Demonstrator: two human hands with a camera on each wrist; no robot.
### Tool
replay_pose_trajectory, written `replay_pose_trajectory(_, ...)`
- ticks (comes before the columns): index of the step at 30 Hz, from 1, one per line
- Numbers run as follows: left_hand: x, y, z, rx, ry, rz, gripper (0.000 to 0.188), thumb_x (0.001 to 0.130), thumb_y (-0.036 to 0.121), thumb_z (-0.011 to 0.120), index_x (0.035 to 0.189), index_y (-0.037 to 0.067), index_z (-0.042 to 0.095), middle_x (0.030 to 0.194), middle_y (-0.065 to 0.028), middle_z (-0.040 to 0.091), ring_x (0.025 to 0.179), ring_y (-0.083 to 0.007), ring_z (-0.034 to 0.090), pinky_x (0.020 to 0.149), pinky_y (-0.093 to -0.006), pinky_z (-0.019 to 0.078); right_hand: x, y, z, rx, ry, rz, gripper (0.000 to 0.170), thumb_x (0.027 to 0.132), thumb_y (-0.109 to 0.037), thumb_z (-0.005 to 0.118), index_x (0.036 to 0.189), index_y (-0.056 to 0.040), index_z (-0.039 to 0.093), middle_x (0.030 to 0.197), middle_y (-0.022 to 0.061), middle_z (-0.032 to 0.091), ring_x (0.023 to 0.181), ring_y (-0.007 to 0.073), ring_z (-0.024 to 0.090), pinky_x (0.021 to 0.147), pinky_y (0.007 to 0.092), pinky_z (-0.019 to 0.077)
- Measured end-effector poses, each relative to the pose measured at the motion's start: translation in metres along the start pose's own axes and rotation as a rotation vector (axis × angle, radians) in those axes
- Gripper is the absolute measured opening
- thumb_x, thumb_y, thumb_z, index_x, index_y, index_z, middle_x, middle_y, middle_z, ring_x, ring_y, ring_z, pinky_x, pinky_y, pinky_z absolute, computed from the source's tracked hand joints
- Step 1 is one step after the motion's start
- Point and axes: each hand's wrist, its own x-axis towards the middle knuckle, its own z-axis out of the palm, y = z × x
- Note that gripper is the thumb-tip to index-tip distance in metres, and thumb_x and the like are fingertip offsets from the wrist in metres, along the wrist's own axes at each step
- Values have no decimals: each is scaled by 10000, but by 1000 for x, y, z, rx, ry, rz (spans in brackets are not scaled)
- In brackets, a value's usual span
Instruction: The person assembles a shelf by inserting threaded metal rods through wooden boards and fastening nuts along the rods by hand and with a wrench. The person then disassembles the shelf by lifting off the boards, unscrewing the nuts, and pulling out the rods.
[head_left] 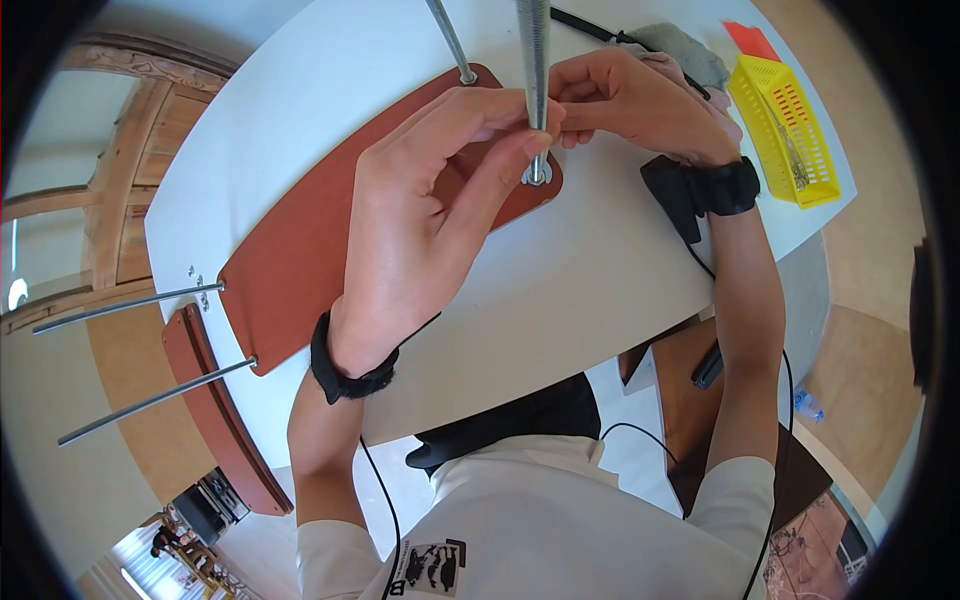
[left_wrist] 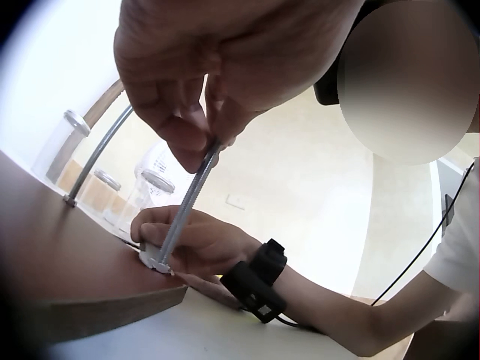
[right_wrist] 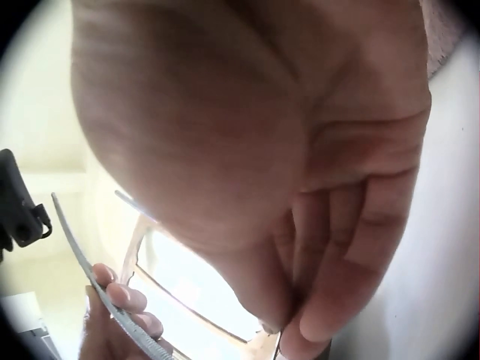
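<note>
My left hand (head_left: 400, 210) pinches a threaded metal rod (head_left: 534, 60) between thumb and fingers. The rod stands at the right end of a reddish-brown board (head_left: 300, 215), in a silver fitting (head_left: 537, 174) at its foot. Beside the rod, my right hand (head_left: 630, 105) has thumb and fingertips pinched together. In the left wrist view the left hand (left_wrist: 225, 60) holds the rod (left_wrist: 184, 206) from above, while the right hand (left_wrist: 199, 240) is low by the fitting (left_wrist: 154, 261). At the right hand's (right_wrist: 247, 150) fingertips a thin metal edge (right_wrist: 278, 346) shows; most of it is hidden.
Another rod (head_left: 450, 40) stands at the board's far corner; two more (head_left: 150, 300) (head_left: 155, 402) stick out at the left end. Small metal parts (head_left: 204, 291) lie near them. A yellow basket (head_left: 785, 135), a grey cloth (head_left: 675, 52) and a black device (head_left: 672, 195) are on the right.
</note>
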Motion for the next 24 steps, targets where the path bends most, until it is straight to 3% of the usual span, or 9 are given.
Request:
replay_pose_trajectory(6,-1,-5,1,22,26,27,169,988,-44,623,1145,-53,684,1121,-131,754,995,-154,713,912,-274,555,-10,-10,-8,-74,-152,55,153,974,-162,694,968,-11,673,811,38,712,713,69,660,680,208,534)
replay_pose_trajectory(15,-3,-2,2,17,33,-5,160,984,-50,623,1131,-57,686,1092,-125,759,988,-153,716,906,-280,561,-11,-9,-9,-52,-266,123,150,972,-166,705,1035,-34,673,748,26,705,657,70,666,625,200,541)
replay_pose_trajectory(18,-2,2,1,24,28,-19,159,977,-53,626,1124,-52,686,1080,-118,760,979,-150,718,899,-282,563,-10,0,-11,-101,-206,16,138,976,-169,693,1030,-41,688,761,4,693,685,51,651,648,188,533)
replay_pose_trajectory(23,0,-1,0,34,1,-11,159,964,-62,630,1112,-44,688,1071,-107,762,973,-146,719,894,-281,563,-10,-11,-7,-174,-107,63,146,983,-190,678,1000,-49,709,784,-22,668,719,26,623,660,175,502)
replay_pose_trajectory(24,0,-6,2,55,10,27,165,940,-46,667,1103,-30,690,1002,-105,740,905,-170,730,821,-283,578,-10,-14,-5,-231,-60,79,152,983,-197,675,988,-50,713,787,-28,661,725,21,618,661,174,492)
